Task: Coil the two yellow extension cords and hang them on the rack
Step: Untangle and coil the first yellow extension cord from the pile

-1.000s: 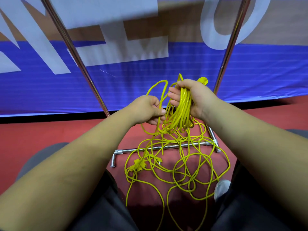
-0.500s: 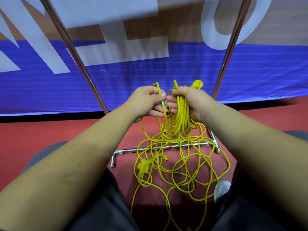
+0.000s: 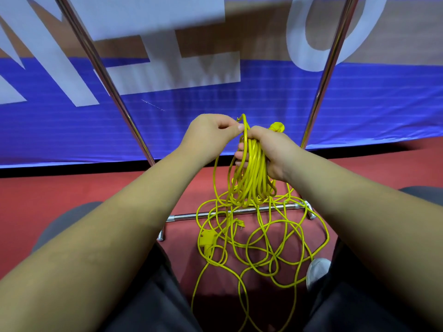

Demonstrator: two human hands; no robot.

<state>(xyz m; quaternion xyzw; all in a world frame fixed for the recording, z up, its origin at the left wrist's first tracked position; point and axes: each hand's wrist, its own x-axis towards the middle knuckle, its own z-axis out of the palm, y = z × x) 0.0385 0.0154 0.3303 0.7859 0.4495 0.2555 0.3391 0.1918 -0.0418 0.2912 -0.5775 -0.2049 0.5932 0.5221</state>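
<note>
Right hand [image 3: 271, 149] curled tight round a coiled bundle of yellow extension cord [image 3: 254, 173], held up in front of the rack [image 3: 184, 217], between its two chrome uprights. Left hand [image 3: 211, 133] just beside, pinching a single strand [image 3: 244, 137] at the top of the bundle between thumb and fingertips. Yellow cord end [image 3: 276, 127] poking up behind the right knuckles. Below, loose yellow cord [image 3: 263, 245] trailing from the bundle into a tangle on the red floor [image 3: 72, 192], draped over the rack's base bar, with a yellow connector [image 3: 206, 237] lying among the loops. Blue banner [image 3: 359, 104] behind.
</note>
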